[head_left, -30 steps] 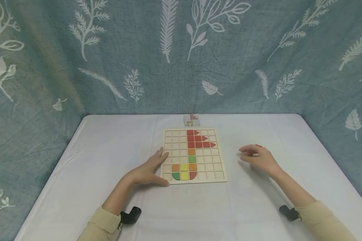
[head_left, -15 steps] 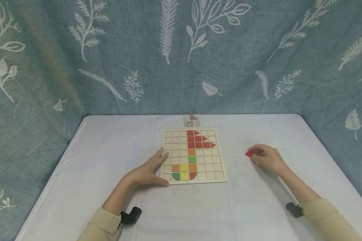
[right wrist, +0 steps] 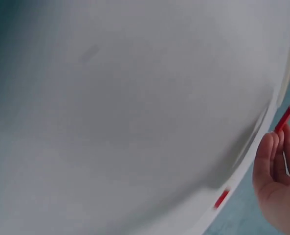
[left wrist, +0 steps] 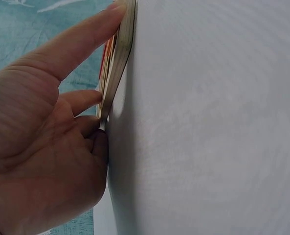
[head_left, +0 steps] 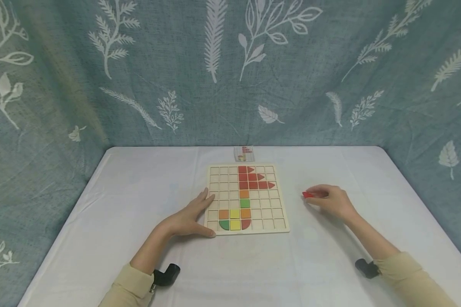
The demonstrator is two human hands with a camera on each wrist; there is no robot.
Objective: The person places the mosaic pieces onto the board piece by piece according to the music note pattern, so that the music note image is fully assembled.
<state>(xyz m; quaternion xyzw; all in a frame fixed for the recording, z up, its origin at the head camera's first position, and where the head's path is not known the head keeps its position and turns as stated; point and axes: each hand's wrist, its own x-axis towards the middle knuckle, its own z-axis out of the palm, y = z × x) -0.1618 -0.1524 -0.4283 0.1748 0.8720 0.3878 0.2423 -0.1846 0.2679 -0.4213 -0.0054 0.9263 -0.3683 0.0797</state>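
Observation:
Beyond the right edge of a wooden grid board (head_left: 269, 213), my right hand (head_left: 332, 204) pinches a small red tile (head_left: 307, 195) between thumb and fingertips. The right wrist view shows that tile (right wrist: 282, 120) edge-on. My left hand (head_left: 186, 218) rests against the board's left side, thumb at the near-left corner and fingers along the edge. From the left wrist, the thumb (left wrist: 86, 41) lies on the board's rim (left wrist: 119, 58). Red tiles (head_left: 252, 185) form three rows ending in points at the board's top. Below sit an orange tile (head_left: 244, 194), a green tile (head_left: 244, 203) and several mixed-colour tiles.
A small picture card (head_left: 244, 154) with a similar coloured pattern lies just behind the board. Another red piece (right wrist: 221, 198) lies on the white table (head_left: 146, 183), seen in the right wrist view. A patterned blue-green curtain (head_left: 230, 106) stands along the table's back.
My right hand drew back to the right, its red tile coming into sight, then returned left toward the board with that tile. The left hand and the board have stayed put.

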